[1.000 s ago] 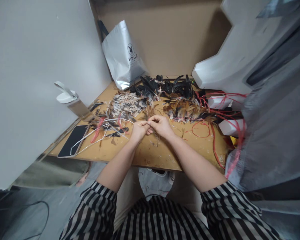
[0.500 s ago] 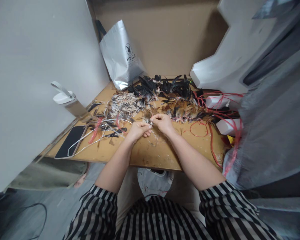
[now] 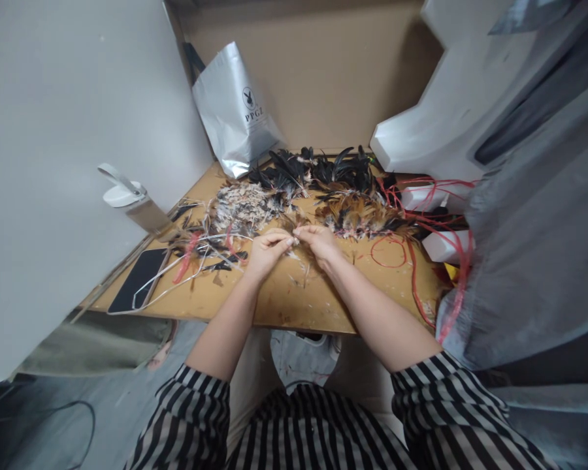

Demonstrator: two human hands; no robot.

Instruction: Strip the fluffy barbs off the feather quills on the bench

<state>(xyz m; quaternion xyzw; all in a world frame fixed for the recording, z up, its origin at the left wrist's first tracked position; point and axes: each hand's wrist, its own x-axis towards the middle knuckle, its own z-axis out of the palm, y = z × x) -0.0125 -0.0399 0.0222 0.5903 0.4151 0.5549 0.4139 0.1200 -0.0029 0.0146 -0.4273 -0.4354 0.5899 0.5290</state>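
My left hand (image 3: 269,252) and my right hand (image 3: 317,241) meet over the middle of the wooden table (image 3: 304,303), fingertips pinched close together. Something small and pale, perhaps the base of a feather, shows between them, too small to make out. Just behind the hands are pale fluffy feathers (image 3: 245,205) on the left and brown feathers (image 3: 360,214) on the right. Long black feathers (image 3: 343,168) lie farther back.
At the left are a phone (image 3: 137,281), white cord, pink strips and a lidded bottle (image 3: 140,205). A silver bag (image 3: 235,114) leans at the back. Red string (image 3: 414,281) and white boxes (image 3: 448,247) are on the right, beside grey cloth (image 3: 539,241).
The fingers of my left hand have curled in and its lower fingers are now less visible. My right hand stays almost in place, still pinching beside it.
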